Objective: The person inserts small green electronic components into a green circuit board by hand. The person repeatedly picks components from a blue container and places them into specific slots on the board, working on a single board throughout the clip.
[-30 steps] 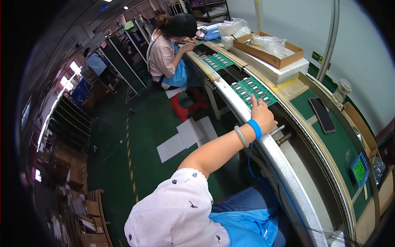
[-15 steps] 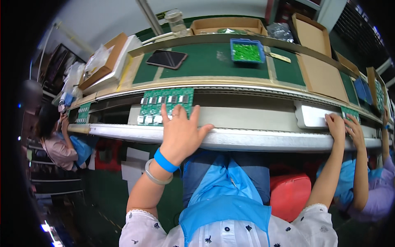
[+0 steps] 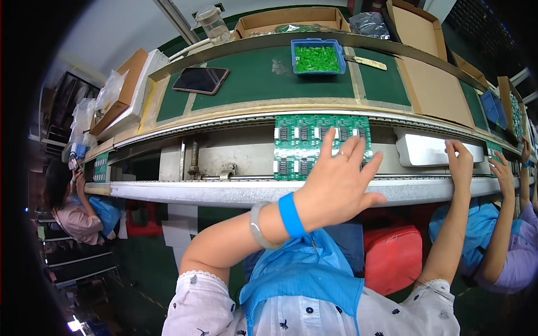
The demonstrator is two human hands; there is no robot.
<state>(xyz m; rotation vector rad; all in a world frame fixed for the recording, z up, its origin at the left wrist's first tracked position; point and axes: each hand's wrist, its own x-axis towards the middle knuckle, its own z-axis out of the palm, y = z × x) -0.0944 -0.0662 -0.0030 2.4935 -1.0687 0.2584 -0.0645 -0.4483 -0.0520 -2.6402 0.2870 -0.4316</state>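
A green circuit board panel (image 3: pixel 288 151) with several black display parts lies across the two rails of the conveyor line. My left hand (image 3: pixel 336 179) rests over its right part with the fingers stretched and spread, touching the board and not wrapped round it. A ring, a blue wrist band and a pale bangle are on that hand and arm. My right hand (image 3: pixel 460 162) is at the front of a white tray-like block (image 3: pixel 426 150) between the rails. Its fingers are bent and close together. What they hold, if anything, I cannot make out.
Beyond the rails are a phone (image 3: pixel 200 80), a blue bin of small green parts (image 3: pixel 317 57) and a yellowish-handled tool (image 3: pixel 367 61). A co-worker's hand (image 3: pixel 502 168) is at another board (image 3: pixel 493 150) on the right. A person (image 3: pixel 75 207) works far left. A red stool (image 3: pixel 392 257) stands below.
My left hand and the circuit board have moved right along the rails, uncovering a spring and metal fitting below. My right hand has lifted slightly. The view has shifted a little.
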